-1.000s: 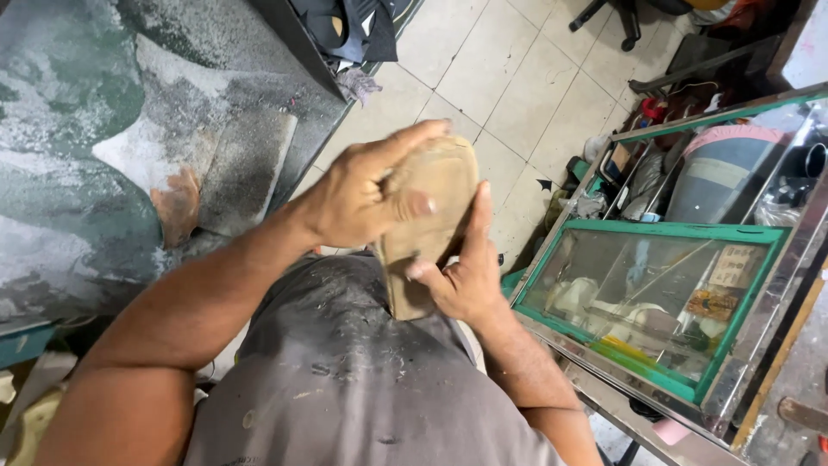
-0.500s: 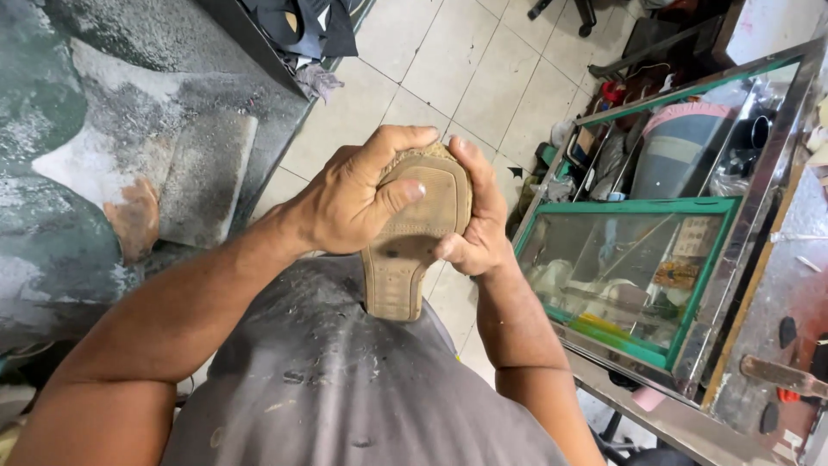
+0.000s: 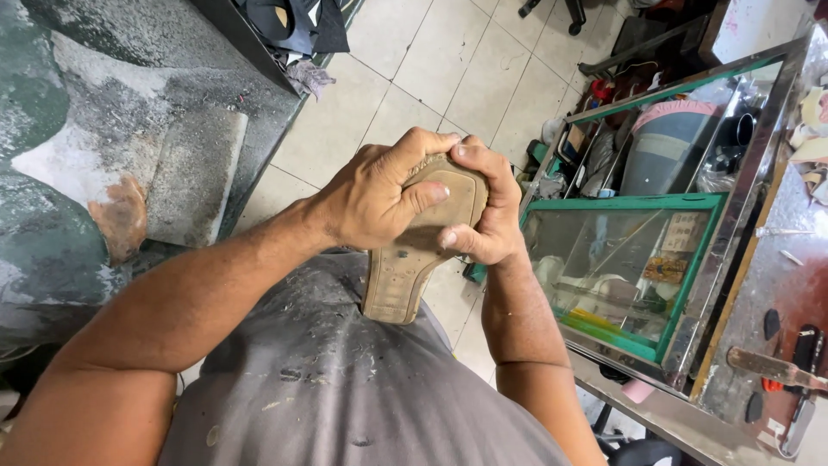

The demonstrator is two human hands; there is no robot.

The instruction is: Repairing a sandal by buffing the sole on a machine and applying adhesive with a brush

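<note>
Your left hand (image 3: 375, 198) and right hand (image 3: 483, 211) both grip the front of a tan shoe sole (image 3: 414, 250), fingers curled tight over its top edge, thumbs pressed on its face. Its heel end rests against your grey shirt (image 3: 345, 388). The toe is hidden under your fingers, and the contents of the green-framed glass cabinet (image 3: 638, 259) beside you are blurry
</note>
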